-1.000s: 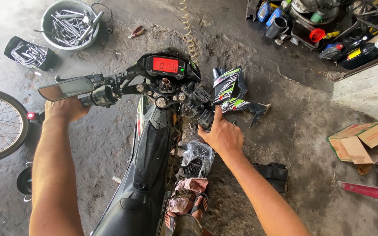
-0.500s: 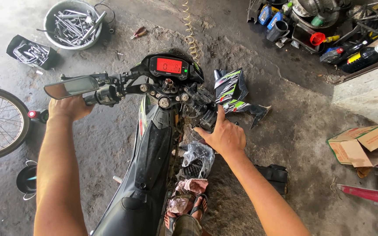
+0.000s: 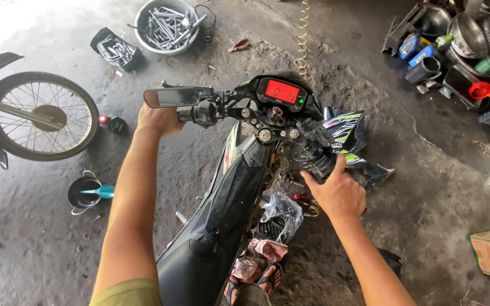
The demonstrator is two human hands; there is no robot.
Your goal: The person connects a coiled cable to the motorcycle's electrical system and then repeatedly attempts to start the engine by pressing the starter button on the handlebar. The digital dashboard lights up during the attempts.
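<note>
A black motorcycle (image 3: 231,209) stands on the grey concrete floor (image 3: 426,187), its long axis running from the seat at the bottom of the view up to the handlebar, nose pointing away from the person and slightly to the right. The handlebar crosses that axis, its left end higher in the view than its right end.

The left hand (image 3: 159,120) is closed around the left grip, just below the rectangular mirror (image 3: 171,97). The right hand (image 3: 338,194) is wrapped around the right grip (image 3: 320,165), fingers curled over it. Between the two hands, at the middle of the handlebar, a red-lit display (image 3: 282,91) glows.

Right of the motorcycle's front lies a loose green-and-black fairing panel (image 3: 350,136). Beside its middle, on the right, sits a clear plastic bag (image 3: 282,212) of small parts. Ahead of the motorcycle to the left is a metal basin (image 3: 168,25) full of tools; far to its left is a spoked wheel (image 3: 41,116).
</note>
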